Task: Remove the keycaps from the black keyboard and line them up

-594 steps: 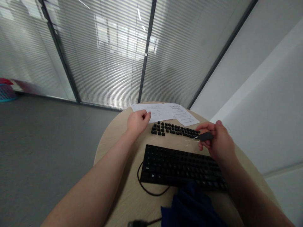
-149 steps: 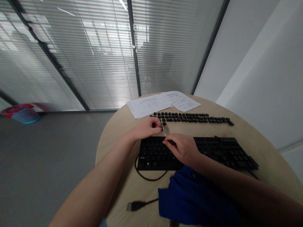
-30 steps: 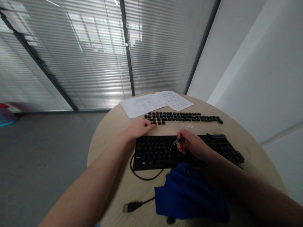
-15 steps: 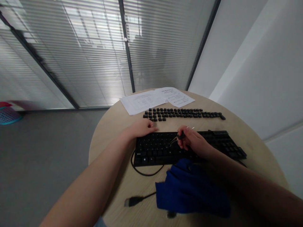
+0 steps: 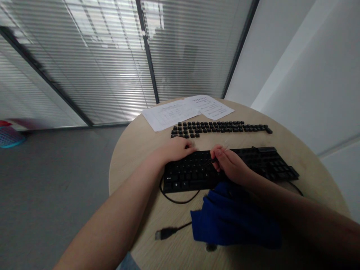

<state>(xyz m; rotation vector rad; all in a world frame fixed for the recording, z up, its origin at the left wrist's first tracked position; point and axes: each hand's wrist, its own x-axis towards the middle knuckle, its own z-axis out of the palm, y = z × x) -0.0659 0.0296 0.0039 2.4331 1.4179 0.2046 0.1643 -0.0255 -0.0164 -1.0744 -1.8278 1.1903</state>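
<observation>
A black keyboard (image 5: 191,174) lies on the round wooden table (image 5: 132,140). My left hand (image 5: 177,148) rests at its upper left edge, fingers curled; whether anything is between them is hidden. Over the middle of the keyboard, my right hand (image 5: 229,162) pinches a thin wire tool (image 5: 208,162) with a dark middle, its tip pointing left and down at the keys. Behind the keyboard, loose black keycaps (image 5: 222,127) stand in several rows, and my left hand is just in front of their left end.
White printed sheets (image 5: 168,114) lie at the table's far edge. A blue cloth (image 5: 225,221) sits in front of the keyboard, beside a USB plug (image 5: 165,233) on a black cable. A basket (image 5: 9,135) stands on the floor at far left.
My left hand has moved a little right along the keyboard's upper edge. The right hand stays over the keyboard with the tool. The whole view has shifted slightly.
</observation>
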